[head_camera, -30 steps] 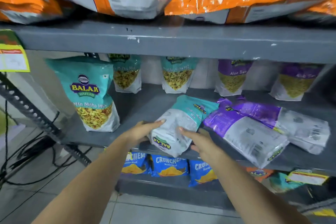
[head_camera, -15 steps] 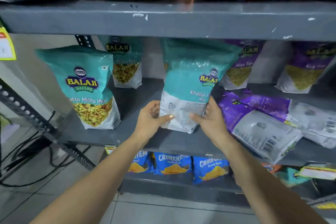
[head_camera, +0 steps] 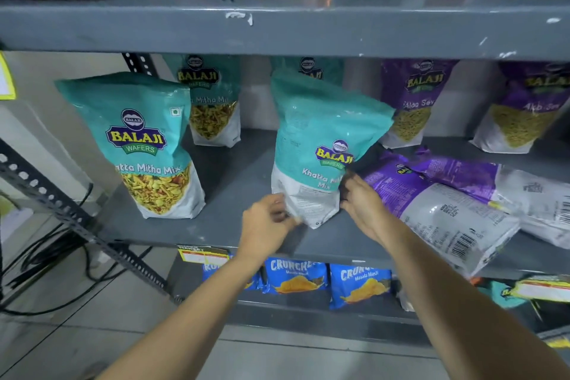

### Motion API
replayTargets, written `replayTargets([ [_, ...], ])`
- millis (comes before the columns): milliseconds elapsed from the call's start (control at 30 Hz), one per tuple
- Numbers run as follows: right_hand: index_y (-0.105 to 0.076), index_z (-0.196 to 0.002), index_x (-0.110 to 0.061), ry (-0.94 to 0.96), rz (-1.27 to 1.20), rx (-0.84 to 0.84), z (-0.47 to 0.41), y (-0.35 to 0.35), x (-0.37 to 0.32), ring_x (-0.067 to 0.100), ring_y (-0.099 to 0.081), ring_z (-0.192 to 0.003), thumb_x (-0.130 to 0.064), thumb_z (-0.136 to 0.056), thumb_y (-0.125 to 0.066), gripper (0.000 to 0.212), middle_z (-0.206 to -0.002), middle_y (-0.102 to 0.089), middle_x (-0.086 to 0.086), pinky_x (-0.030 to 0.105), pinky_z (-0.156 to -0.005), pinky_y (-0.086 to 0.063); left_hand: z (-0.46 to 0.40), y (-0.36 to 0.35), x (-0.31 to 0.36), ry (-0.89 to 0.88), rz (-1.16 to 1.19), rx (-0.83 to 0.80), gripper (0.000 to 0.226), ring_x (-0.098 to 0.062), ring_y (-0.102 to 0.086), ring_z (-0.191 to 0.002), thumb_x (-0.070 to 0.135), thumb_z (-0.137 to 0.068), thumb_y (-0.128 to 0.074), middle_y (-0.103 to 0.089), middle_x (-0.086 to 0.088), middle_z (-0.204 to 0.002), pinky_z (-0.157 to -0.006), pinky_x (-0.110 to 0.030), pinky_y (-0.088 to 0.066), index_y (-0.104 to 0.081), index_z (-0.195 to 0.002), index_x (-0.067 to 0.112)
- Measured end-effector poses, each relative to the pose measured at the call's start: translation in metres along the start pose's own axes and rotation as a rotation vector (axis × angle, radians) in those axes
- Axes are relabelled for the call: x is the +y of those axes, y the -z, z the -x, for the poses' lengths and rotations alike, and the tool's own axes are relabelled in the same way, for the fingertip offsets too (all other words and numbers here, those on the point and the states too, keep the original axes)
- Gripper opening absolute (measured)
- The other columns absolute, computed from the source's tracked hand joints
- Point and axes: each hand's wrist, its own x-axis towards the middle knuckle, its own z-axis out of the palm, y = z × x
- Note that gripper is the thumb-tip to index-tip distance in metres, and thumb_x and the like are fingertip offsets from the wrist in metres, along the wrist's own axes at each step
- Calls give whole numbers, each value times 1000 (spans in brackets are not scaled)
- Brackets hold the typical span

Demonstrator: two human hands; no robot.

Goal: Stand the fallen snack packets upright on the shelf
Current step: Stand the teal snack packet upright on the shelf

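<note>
Left hand [head_camera: 267, 222] and right hand [head_camera: 362, 207] pinching the bottom corners of a teal packet [head_camera: 320, 145], upright on its base at mid-shelf [head_camera: 234, 179]. Just right, two purple packets [head_camera: 438, 210] lying flat, fallen. At left, another teal packet [head_camera: 145, 145] standing. Farther back, a row of upright packets [head_camera: 413, 102].

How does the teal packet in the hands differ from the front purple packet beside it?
The teal packet is upright, its base at the shelf; the purple packet lies flat. Left hand and right hand grip the teal one; nothing holds the purple one. Both show a Balaji logo.
</note>
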Motion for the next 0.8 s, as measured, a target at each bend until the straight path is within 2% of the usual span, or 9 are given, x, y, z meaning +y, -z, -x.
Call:
replayTargets([
  [100,-44,-140,-18,-16,164,-107,7,0,2,16,-59,-75,-12,-96,-56,46,-94,-67,5,24,-56,-40,2,-14,-2,-11,76,-106,91,-4,-65,-101,30,-51,-95,-63,19,-110,-89,-22,-55,-43,-126,24],
  [200,-41,-137,-23,-34,288,-241,9,8,1,13,-55,-71,-6,-89,-66,57,-79,-58,4,27,-61,-42,-5,-14,-7,-14,68,-96,104,-7,-59,-115,40,-42,-95,-57,11,-124,-101,-33,-49,-33,-124,22],
  [300,-48,-130,-16,-2,393,-301,7,11,-15,9,-62,-85,3,-81,-71,58,-97,-64,3,22,-74,-52,-7,-12,-1,-46,33,-127,99,5,-55,-107,27,-49,-98,-55,19,-115,-91,-23,-47,-31,-122,21],
  [400,-49,-116,-8,-24,252,-387,1,15,-28,19,-63,-105,11,-66,-68,57,-117,-64,13,32,-90,-53,-18,-4,-4,-83,-7,-146,89,-6,-58,-109,25,-55,-96,-60,14,-120,-91,-26,-46,-38,-122,32],
  [500,-43,-124,-6,-9,296,-343,-4,23,-35,25,-66,-92,12,-60,-71,72,-118,-62,25,32,-83,-56,-35,19,-5,-108,-111,-231,71,-13,-59,-117,34,-57,-93,-61,4,-128,-103,-36,-47,-50,-112,45],
  [567,-36,-138,-12,-3,335,-371,-6,26,-37,26,-65,-88,11,-61,-74,89,-117,-61,27,28,-78,-57,-43,33,-1,-112,-85,-293,69,-11,-63,-115,30,-57,-93,-65,4,-126,-105,-46,-49,-56,-114,41],
  [633,-35,-144,-18,-6,349,-428,-4,22,-37,25,-64,-103,14,-68,-75,92,-125,-63,20,24,-82,-57,-46,37,6,-96,-9,-330,83,-8,-63,-116,20,-58,-94,-65,9,-129,-103,-44,-51,-51,-128,31],
  [700,-44,-137,-21,25,384,-397,-2,15,-36,17,-62,-113,8,-70,-79,81,-125,-66,3,21,-84,-55,-45,31,14,-115,41,-324,100,-4,-60,-120,22,-55,-97,-62,15,-131,-99,-32,-52,-41,-137,32],
  [800,-52,-131,-18,69,414,-296,-1,13,-32,13,-61,-120,-5,-62,-89,79,-124,-69,-4,22,-90,-53,-41,24,20,-136,40,-243,91,1,-64,-111,26,-54,-96,-68,17,-122,-96,-27,-53,-48,-131,31],
])
